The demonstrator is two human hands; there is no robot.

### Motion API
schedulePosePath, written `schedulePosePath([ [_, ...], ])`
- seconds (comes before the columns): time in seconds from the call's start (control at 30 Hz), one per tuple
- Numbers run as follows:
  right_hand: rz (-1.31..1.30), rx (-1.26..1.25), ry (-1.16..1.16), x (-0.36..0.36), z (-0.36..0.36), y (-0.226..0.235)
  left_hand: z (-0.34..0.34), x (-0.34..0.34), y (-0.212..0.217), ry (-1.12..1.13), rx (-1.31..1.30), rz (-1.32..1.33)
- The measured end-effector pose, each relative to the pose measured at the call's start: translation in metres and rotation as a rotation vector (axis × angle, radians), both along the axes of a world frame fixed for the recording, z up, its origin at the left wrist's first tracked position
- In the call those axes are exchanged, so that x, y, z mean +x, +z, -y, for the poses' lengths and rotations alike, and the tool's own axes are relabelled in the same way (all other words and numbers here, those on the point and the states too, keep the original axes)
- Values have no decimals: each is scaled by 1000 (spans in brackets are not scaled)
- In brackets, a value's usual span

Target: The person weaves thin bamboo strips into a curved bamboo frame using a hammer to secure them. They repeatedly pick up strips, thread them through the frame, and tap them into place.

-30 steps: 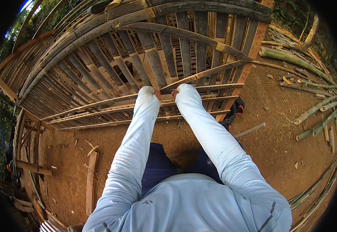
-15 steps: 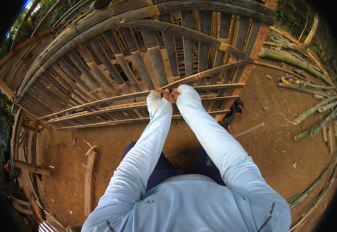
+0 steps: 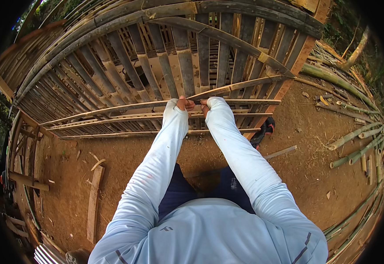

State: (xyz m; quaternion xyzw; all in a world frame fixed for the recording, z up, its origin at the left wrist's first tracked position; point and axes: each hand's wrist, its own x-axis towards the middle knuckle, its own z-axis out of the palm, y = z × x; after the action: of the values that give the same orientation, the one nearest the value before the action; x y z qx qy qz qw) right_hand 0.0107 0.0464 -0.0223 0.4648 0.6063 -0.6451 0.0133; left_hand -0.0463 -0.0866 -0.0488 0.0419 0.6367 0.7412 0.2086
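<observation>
A bamboo slat fence stands before me on bare earth. My left hand and my right hand sit close together, both closed on a thin horizontal bamboo strip that runs across the upright slats. A second strip slants up to the right from the same spot. White sleeves cover both arms to the wrists, so only the fingers show. Whether anything small sits between the fingers is hidden.
Several bamboo poles lie on the ground at right. A wooden plank lies at lower left and a thin stick at right. A dark object rests by the fence post. Brown dirt underfoot.
My left hand slid right along the strip until it met my right hand. The right hand stayed almost in place.
</observation>
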Motion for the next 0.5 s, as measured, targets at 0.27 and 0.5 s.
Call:
schedulePosePath([
  [0.27,102,153,93,13,-1,38,-7,18,4,-47,192,120],
  [0.5,-278,634,382,36,18,19,-16,26,-29,-219,634,5],
])
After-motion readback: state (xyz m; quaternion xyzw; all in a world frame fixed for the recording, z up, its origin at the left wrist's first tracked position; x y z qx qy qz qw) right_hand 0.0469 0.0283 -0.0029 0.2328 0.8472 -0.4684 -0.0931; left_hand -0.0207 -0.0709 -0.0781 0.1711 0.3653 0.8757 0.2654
